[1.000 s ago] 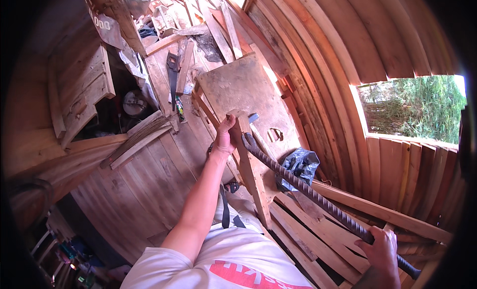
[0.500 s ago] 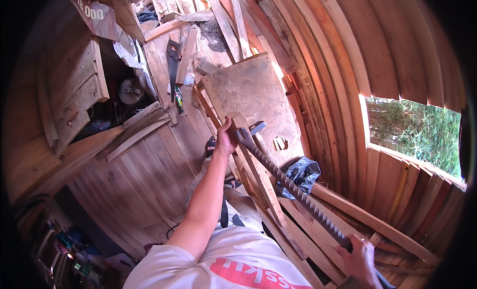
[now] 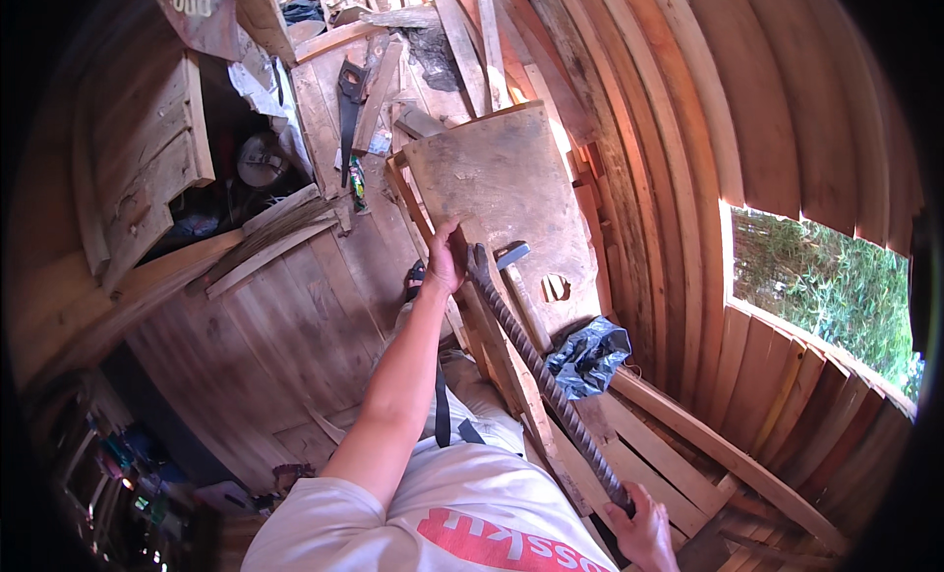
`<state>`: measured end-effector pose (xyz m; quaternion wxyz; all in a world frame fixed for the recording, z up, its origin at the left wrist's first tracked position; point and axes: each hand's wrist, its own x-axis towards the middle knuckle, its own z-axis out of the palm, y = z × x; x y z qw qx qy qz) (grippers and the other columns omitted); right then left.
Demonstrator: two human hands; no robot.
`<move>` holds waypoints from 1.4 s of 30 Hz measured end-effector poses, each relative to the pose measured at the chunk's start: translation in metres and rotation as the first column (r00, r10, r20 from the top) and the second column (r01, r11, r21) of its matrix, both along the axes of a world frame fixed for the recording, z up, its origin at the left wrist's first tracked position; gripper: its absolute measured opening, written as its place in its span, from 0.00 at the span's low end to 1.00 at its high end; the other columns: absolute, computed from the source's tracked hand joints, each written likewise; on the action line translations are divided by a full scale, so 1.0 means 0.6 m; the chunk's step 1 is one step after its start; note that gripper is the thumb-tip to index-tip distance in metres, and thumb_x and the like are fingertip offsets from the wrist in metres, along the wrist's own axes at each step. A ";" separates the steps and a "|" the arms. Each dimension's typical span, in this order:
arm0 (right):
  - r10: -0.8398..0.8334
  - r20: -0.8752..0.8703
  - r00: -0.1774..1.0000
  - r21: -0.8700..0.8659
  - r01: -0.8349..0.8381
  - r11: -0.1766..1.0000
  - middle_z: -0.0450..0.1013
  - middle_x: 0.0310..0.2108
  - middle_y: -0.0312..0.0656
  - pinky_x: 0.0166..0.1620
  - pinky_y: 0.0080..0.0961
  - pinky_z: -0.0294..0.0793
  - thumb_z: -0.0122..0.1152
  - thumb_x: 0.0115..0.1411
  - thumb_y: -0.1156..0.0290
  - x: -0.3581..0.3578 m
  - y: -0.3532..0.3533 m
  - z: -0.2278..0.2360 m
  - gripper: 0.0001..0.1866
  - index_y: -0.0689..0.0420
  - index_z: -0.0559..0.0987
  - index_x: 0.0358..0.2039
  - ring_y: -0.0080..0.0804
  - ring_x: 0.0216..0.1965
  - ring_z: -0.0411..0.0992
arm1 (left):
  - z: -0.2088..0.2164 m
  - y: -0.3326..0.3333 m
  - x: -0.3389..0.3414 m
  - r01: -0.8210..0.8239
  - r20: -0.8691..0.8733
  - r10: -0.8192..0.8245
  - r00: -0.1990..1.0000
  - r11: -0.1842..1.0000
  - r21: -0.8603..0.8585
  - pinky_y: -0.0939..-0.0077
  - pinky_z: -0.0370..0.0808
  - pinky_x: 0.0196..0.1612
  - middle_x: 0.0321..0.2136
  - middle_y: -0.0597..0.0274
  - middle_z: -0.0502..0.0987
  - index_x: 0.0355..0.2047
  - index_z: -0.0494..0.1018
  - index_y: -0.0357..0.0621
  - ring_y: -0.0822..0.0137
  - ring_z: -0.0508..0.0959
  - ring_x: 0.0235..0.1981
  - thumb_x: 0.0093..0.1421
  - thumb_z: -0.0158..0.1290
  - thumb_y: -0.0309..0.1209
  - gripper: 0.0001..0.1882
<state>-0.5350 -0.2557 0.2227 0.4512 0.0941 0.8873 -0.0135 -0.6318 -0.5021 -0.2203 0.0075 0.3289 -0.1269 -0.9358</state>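
Note:
My right hand (image 3: 644,528) is wrapped round the lower end of a ribbed steel pry bar (image 3: 551,385). The bar slants up and left across the bench, and its forked tip (image 3: 479,261) lies close to my left hand (image 3: 446,259). That left hand is closed on the edge of a wooden plank (image 3: 506,361) at the bench's near side, thumb on top; some of its fingers are hidden. Just right of the bar's tip, a hammer (image 3: 513,254) with a wooden handle rests on the wooden bench (image 3: 492,174).
A crumpled black plastic bag (image 3: 590,358) sits at the bench's right end, below a hole in the board. A handsaw (image 3: 350,110) and wood scraps lie on the plank floor ahead. Long boards (image 3: 728,454) lean at lower right. An open wooden cabinet (image 3: 236,179) stands left.
My right hand has moved left and slightly down, swinging the lower end of the pry bar toward my body and making it steeper. My left hand has stayed at the plank.

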 end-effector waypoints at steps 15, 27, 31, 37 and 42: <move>0.260 -0.042 0.965 0.123 -0.253 0.960 0.73 0.20 0.49 0.29 0.33 0.71 0.64 0.49 0.68 -0.142 -0.025 0.074 0.17 0.62 0.76 0.39 0.43 0.21 0.73 | 0.003 0.011 0.005 0.018 0.015 -0.019 1.000 1.000 0.010 0.66 0.72 0.45 0.38 0.59 0.77 0.45 0.72 0.43 0.63 0.76 0.39 0.57 0.49 0.46 0.23; 0.082 -0.047 0.996 0.076 -0.078 0.994 0.69 0.17 0.45 0.27 0.28 0.67 0.64 0.49 0.68 -0.102 -0.006 0.030 0.18 0.62 0.76 0.40 0.31 0.19 0.68 | -0.024 0.014 -0.001 0.025 0.036 -0.024 0.999 1.000 -0.009 0.67 0.71 0.45 0.39 0.59 0.77 0.45 0.73 0.39 0.63 0.75 0.39 0.59 0.46 0.47 0.25; 0.071 -0.038 0.997 0.072 -0.068 0.995 0.70 0.19 0.45 0.28 0.28 0.68 0.64 0.50 0.69 -0.113 0.012 0.024 0.18 0.61 0.76 0.41 0.31 0.20 0.68 | -0.029 0.013 -0.009 0.043 0.038 -0.040 0.998 0.997 -0.061 0.68 0.69 0.48 0.40 0.60 0.76 0.46 0.73 0.40 0.65 0.74 0.41 0.59 0.45 0.47 0.24; 0.018 0.041 0.999 0.064 -0.021 0.998 0.71 0.21 0.46 0.29 0.29 0.68 0.63 0.51 0.67 -0.114 0.002 0.021 0.18 0.60 0.75 0.42 0.32 0.22 0.68 | -0.021 0.001 0.007 0.001 0.024 0.014 1.000 0.858 -0.513 0.70 0.63 0.54 0.45 0.62 0.72 0.46 0.72 0.42 0.67 0.69 0.49 0.61 0.43 0.43 0.21; -0.033 0.081 0.996 0.025 0.031 0.999 0.71 0.22 0.42 0.29 0.28 0.67 0.64 0.52 0.68 -0.122 -0.009 0.019 0.18 0.61 0.75 0.42 0.29 0.22 0.67 | 0.028 -0.045 0.005 0.182 0.149 -0.117 0.982 0.366 -0.913 0.72 0.65 0.52 0.41 0.57 0.73 0.43 0.75 0.39 0.64 0.72 0.45 0.63 0.46 0.37 0.16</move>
